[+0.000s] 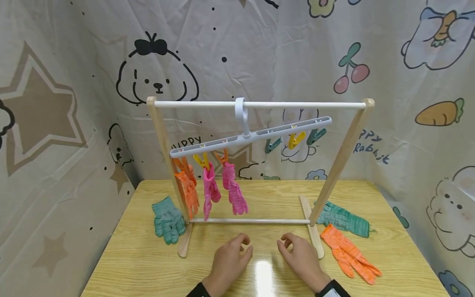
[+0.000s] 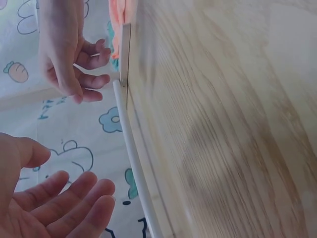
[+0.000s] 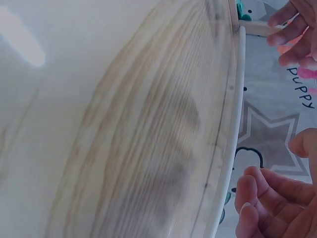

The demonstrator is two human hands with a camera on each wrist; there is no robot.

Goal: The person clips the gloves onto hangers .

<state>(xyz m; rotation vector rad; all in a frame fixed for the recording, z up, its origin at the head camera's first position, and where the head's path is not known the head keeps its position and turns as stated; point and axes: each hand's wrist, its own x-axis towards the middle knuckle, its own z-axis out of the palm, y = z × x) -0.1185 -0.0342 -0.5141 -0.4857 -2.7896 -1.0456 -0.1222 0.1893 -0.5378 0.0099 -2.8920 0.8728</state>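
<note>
Currently both hands, left hand [image 1: 231, 252] and right hand [image 1: 299, 253], are resting loosely curled, holding nothing; nearest orange glove [image 1: 350, 253] is lying limp, judged light, best pinched at cuff.

We saw bare table [image 1: 259, 272] around our left hand [image 1: 230, 258] and right hand [image 1: 300, 258], open for reaching. Just ahead, the rack's low white rail [image 1: 250, 221] crossed between two wooden feet. Above it, hanging gloves [image 1: 211, 189] blocked the left half; the right half stood open beneath the tilted hanger [image 1: 252, 136]. Gloves lay outside each foot.
</note>
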